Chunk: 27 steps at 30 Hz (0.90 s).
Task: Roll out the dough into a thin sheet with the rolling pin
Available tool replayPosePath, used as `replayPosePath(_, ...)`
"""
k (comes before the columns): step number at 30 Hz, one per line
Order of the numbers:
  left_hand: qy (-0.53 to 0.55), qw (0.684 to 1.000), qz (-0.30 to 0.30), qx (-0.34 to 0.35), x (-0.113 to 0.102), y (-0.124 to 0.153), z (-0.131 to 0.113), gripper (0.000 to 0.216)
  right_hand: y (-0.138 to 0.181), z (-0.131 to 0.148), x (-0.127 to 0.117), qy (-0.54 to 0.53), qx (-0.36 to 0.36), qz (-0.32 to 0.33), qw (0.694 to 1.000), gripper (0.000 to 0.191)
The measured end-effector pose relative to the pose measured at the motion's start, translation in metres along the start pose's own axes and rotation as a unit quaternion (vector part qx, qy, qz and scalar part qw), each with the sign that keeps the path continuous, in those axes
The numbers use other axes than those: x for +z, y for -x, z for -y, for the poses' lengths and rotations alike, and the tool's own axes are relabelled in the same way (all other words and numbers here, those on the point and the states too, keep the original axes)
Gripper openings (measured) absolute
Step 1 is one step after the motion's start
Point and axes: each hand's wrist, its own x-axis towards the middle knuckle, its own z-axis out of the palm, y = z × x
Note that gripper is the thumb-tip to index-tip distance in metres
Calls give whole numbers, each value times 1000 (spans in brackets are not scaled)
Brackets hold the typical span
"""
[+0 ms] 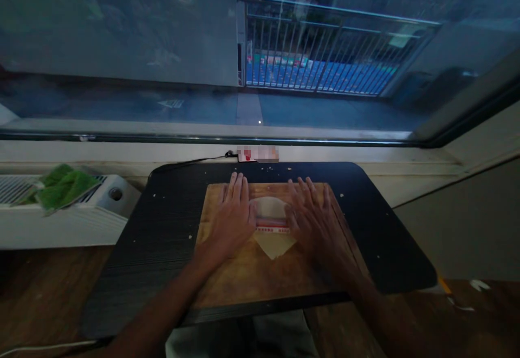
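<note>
A wooden board (pixel 260 285) lies on a black table. On it is a thin, pale sheet that looks like dough (pixel 275 245), rounded at the far side and pointed toward me. Across the sheet lies a narrow bar-like thing with red printing (pixel 272 229); its ends are hidden by my hands, and its kind is unclear. My left hand (pixel 235 206) rests palm down at its left end, fingers stretched forward. At the right end my right hand (pixel 311 212) is also palm down, with fingers spread. Neither hand is wrapped around anything visible.
The black table (pixel 162 244) has rounded corners and small pale crumbs. A green cloth (pixel 67 187) lies on a white radiator (pixel 109 209) at left. Behind the table, a small box-like item (pixel 258 154) with a dark cord sits on the sill below a large window.
</note>
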Motion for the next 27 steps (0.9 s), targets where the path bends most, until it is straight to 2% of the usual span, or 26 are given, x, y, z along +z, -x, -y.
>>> replayPosePath(2,-5,1000,-15,0,4,1,0,67,3,-2,9,2,0,-21,1000,74)
replayPosePath(7,-4,998,-4,-64,9,-26,0,66,-10,-11,26,-3,27,7,1000,75)
replayPosePath(10,-4,999,-17,-32,7,-16,-2,65,4,-4,19,2,-9,-18,1000,76)
replayPosePath(12,-7,999,-39,-34,4,-7,-3,64,7,0,15,0,-24,-37,999,73)
replayPosePath(14,-5,998,-43,-45,2,-11,-4,64,-5,-1,15,-7,-9,-21,1000,69)
replayPosePath(17,4,994,-25,-104,0,-33,-3,64,-28,-6,21,-26,41,48,998,66)
replayPosePath(19,11,994,-26,-109,-1,-39,-4,65,-27,-6,23,-33,44,58,997,66)
replayPosePath(22,-2,995,-48,-83,-1,-22,-6,66,-2,2,22,-35,-6,-28,999,70)
replayPosePath(23,-9,995,-56,-82,0,-15,-7,66,5,4,20,-33,-24,-36,999,71)
replayPosePath(25,-12,994,-66,-82,1,-9,-7,66,5,5,18,-27,-29,-29,999,69)
replayPosePath(27,-4,994,-65,-91,4,-16,-6,65,-11,1,18,-27,-5,17,999,63)
